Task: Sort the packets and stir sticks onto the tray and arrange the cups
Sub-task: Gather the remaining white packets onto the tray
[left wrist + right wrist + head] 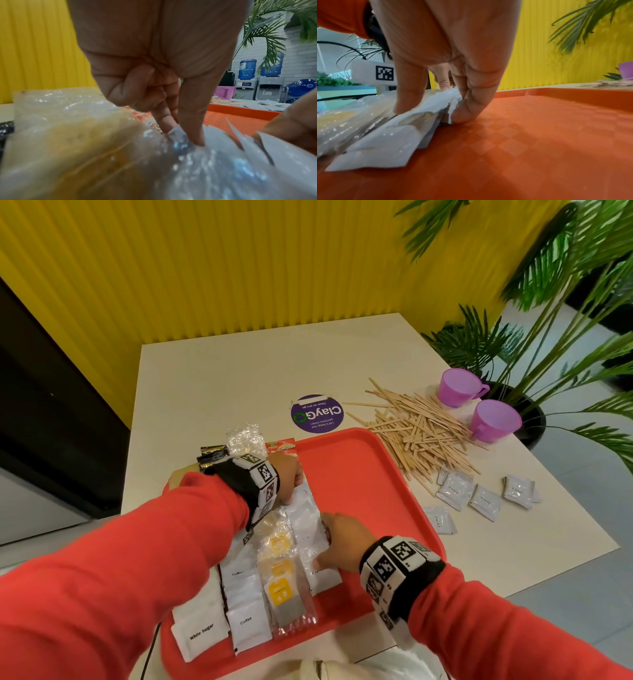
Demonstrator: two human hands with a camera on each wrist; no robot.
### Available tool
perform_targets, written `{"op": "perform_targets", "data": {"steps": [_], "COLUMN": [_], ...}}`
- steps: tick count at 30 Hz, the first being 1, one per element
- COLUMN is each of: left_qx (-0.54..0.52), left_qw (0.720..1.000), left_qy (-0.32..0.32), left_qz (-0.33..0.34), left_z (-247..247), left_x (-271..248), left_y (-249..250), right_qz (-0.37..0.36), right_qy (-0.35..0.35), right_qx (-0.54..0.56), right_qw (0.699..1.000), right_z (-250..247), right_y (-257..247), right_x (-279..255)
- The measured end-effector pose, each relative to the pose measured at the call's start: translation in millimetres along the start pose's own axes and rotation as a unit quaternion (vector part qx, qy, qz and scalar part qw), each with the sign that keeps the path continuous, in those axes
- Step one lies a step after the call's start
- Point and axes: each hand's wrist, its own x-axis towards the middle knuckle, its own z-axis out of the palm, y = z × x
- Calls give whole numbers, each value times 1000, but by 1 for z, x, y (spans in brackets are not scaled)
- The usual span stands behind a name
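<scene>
Red plastic tray (pixel 359 474): rows of white paper packets (pixel 245 626) on its left half; wooden stir sticks (pixel 418 433), two purple plastic cups (pixel 493 419) beyond its right rim.

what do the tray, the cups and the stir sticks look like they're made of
Tray: likely moulded plastic, red, with a checkered matte texture in the right wrist view.
Cups: probably plastic, purple, smooth, slightly translucent.
Stir sticks: apparently bare wood, pale tan, flat and unfinished.

I am getting the head camera looking steeply down over both forearms. Each wrist camera is peering along its palm, very near the fingertips (pixel 197 136), facing the yellow wall. All three are sharing the red tray (pixel 356 474) beside the fingers.
</scene>
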Motion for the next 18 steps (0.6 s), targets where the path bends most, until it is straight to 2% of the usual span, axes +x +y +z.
{"op": "perform_targets", "data": {"steps": [4,9,14,18], "left_qx": [6,-28,8,37], "left_qw": [1000,999,999,998], "left_qy": [8,33,-34,-46], "left_qz": [-10,-21,-20,-33], "left_z": [7,5,2,3], "left_x": [-2,-4,0,0], "left_y": [3,2,6,10], "right_qz": [0,3,-30,-24], "right_qy": [-21,-34,-25,-22], "right_qx": [32,-24,-58,-75], "right_qw": [999,999,998,997], "right_z": [-2,1,7,4], "right_y": [1,-1,-5,-3], "right_x": [-2,-8,-2,0]}}
